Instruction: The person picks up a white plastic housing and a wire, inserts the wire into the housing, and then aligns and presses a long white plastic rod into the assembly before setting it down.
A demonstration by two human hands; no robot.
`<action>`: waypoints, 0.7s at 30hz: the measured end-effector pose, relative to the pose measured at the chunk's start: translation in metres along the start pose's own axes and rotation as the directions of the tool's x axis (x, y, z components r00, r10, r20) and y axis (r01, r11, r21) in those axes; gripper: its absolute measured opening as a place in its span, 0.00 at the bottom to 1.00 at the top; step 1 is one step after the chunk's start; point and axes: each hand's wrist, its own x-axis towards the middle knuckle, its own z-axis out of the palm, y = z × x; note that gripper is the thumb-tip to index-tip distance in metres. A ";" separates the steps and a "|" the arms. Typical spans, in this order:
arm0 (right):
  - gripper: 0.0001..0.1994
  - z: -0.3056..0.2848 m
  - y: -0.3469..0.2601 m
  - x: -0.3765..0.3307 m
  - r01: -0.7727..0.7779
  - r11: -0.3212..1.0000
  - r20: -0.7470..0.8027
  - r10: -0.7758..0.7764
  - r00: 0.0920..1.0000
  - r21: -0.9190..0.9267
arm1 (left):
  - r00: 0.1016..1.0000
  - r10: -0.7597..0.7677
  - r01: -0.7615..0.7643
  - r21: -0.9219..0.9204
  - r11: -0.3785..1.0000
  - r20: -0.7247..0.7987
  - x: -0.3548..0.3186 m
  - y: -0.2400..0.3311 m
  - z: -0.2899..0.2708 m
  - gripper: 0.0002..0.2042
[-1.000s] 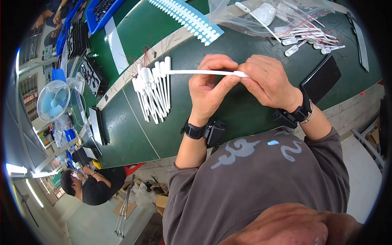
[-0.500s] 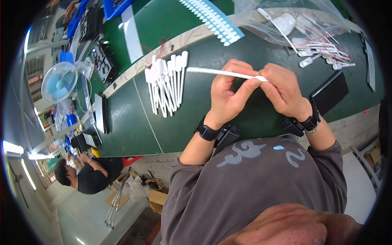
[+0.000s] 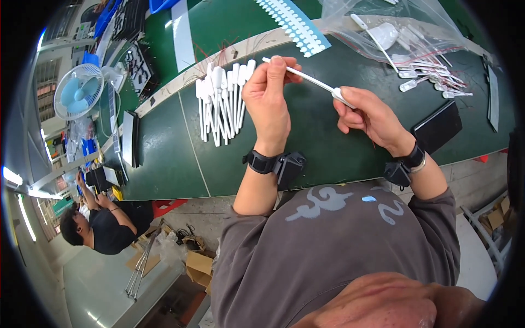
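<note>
My left hand (image 3: 269, 97) pinches the thin tip of a long white plastic dropper (image 3: 311, 81) above the green table (image 3: 164, 158). My right hand (image 3: 371, 113) grips the same dropper at its bulb end, so the dropper spans between both hands, sloping down to the right. Just left of my left hand lies a row of several white droppers (image 3: 221, 101), side by side on the table. Both wrists wear black bands with small black boxes.
A clear plastic bag (image 3: 399, 33) with more white droppers lies at the back right. A black flat device (image 3: 437, 127) lies right of my right hand. A strip of pale blue stickers (image 3: 295, 24), a small fan (image 3: 77, 92) and a seated person (image 3: 98, 218) are about.
My hands have moved apart along the dropper. The left hand has slid to its thin tip and the right hand has dropped lower to the right, tilting the dropper.
</note>
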 end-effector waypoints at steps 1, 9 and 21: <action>0.18 0.000 -0.001 0.001 -0.093 0.974 0.057 0.083 0.995 0.206 | 1.000 -0.005 0.005 0.007 1.000 -0.009 0.000 -0.002 0.001 0.14; 0.17 -0.005 -0.003 0.001 -0.222 0.784 0.165 0.154 0.974 0.580 | 0.963 -0.208 0.223 -0.074 0.972 0.173 -0.008 -0.007 0.021 0.12; 0.17 -0.004 -0.002 -0.001 -0.265 0.687 0.251 0.123 0.960 0.677 | 0.936 -0.250 0.271 -0.055 0.961 0.248 -0.010 -0.014 0.022 0.09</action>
